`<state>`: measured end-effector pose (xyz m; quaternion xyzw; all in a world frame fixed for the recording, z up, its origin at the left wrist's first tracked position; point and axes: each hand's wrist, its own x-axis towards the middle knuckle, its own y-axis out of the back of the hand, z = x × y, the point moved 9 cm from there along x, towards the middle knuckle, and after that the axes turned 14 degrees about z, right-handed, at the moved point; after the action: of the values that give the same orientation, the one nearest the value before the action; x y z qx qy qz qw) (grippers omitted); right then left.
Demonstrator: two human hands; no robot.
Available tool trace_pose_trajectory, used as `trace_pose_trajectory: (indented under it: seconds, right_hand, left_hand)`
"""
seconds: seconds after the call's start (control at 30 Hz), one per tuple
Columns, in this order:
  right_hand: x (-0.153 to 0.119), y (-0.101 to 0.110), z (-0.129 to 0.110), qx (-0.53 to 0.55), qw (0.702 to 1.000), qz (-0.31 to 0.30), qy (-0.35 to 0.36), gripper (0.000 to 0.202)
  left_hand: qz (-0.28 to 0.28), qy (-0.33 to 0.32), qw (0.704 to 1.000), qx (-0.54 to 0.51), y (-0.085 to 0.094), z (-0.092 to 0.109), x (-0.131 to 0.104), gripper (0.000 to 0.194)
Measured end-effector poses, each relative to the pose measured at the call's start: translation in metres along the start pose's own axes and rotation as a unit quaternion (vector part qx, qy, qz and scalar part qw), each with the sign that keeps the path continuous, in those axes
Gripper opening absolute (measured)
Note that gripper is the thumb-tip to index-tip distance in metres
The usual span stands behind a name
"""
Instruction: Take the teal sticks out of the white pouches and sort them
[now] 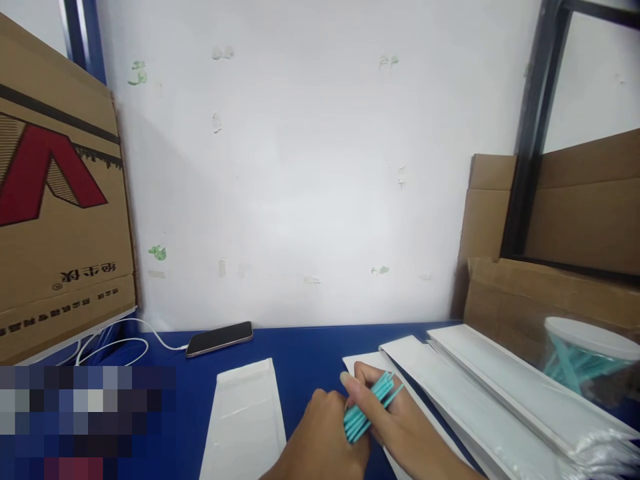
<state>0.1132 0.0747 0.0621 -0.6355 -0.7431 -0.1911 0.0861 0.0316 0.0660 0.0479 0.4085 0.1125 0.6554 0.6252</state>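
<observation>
A bundle of thin teal sticks [364, 415] lies slanted between my two hands, near the bottom middle of the view. My left hand [325, 430] is closed at the bundle's left side, back of the hand up, with its fingertips hidden. From the right, my right hand [393, 417] grips the same bundle, its thumb lying across the near side and its fingers curled behind. The upper stick ends poke out past the right fingers. Under and beside the right hand are flat white packets [415, 353]. Another white packet [245, 420] lies left of my hands.
A clear tub [590, 353] with a white rim and more teal sticks stands at the far right. A phone [220, 339] on a white cable lies at the back of the blue table [310, 347]. Cardboard boxes [65, 267] flank the left, brown cardboard [530, 300] the right.
</observation>
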Motion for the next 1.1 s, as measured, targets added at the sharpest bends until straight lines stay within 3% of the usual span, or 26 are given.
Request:
trace_pose_trajectory:
  seconds: [0.17, 0.23, 0.27, 0.37, 0.4, 0.47, 0.5, 0.57, 0.6, 0.7, 0.8, 0.9, 0.97, 1.1]
  right_hand:
    - [0.004, 0.005, 0.014, 0.010, 0.999, 0.039, 0.013, 0.050]
    - [0.005, 0.012, 0.014, 0.022, 0.998, 0.063, 0.021, 0.051]
    - [0.007, 0.017, 0.014, 0.029, 0.996, 0.080, 0.019, 0.051]
    - [0.014, 0.039, 0.014, 0.038, 0.989, 0.145, 0.002, 0.049]
    - [0.017, 0.046, 0.013, 0.035, 0.985, 0.167, 0.002, 0.049]
    - [0.023, 0.058, 0.007, 0.023, 0.980, 0.197, 0.010, 0.049]
    - [0.024, 0.063, 0.004, 0.018, 0.978, 0.205, 0.016, 0.050]
    - [0.026, 0.068, -0.001, 0.017, 0.976, 0.215, 0.022, 0.051]
    - [0.025, 0.069, -0.003, 0.020, 0.976, 0.216, 0.024, 0.051]
    - [0.022, 0.069, -0.005, 0.029, 0.976, 0.216, 0.028, 0.050]
    - [0.019, 0.068, -0.007, 0.028, 0.976, 0.211, 0.038, 0.049]
    - [0.021, 0.073, -0.013, 0.020, 0.974, 0.219, 0.062, 0.049]
    - [0.025, 0.076, -0.016, 0.013, 0.972, 0.224, 0.071, 0.048]
    - [0.031, 0.080, -0.016, 0.007, 0.973, 0.219, 0.079, 0.045]
  left_hand:
    - [-0.012, -0.088, 0.996, -0.027, -0.004, 0.020, -0.001, 0.020]
    - [0.021, -0.097, 0.995, -0.011, 0.002, 0.019, -0.002, 0.013]
    - [0.042, -0.107, 0.993, 0.015, 0.006, 0.018, -0.002, 0.016]
    - [0.086, -0.202, 0.966, 0.134, 0.023, 0.022, -0.005, 0.064]
    - [0.100, -0.225, 0.953, 0.174, 0.030, 0.022, -0.004, 0.060]
    - [0.160, -0.168, 0.935, 0.268, 0.056, 0.010, 0.005, 0.046]
    - [0.176, -0.098, 0.924, 0.326, 0.069, -0.003, 0.010, 0.045]
    - [0.185, 0.050, 0.882, 0.429, 0.090, -0.032, 0.011, 0.055]
    - [0.163, 0.096, 0.869, 0.458, 0.091, -0.044, 0.009, 0.059]
    - [0.045, 0.151, 0.856, 0.493, 0.066, -0.075, -0.001, 0.062]
    - [0.047, 0.120, 0.842, 0.525, 0.046, -0.081, -0.003, 0.057]
    - [-0.005, 0.030, 0.903, 0.428, 0.020, -0.073, 0.002, 0.060]
    - [-0.039, 0.031, 0.935, 0.351, 0.016, -0.073, 0.003, 0.069]
    - [-0.066, 0.053, 0.946, 0.312, 0.025, -0.078, 0.008, 0.086]
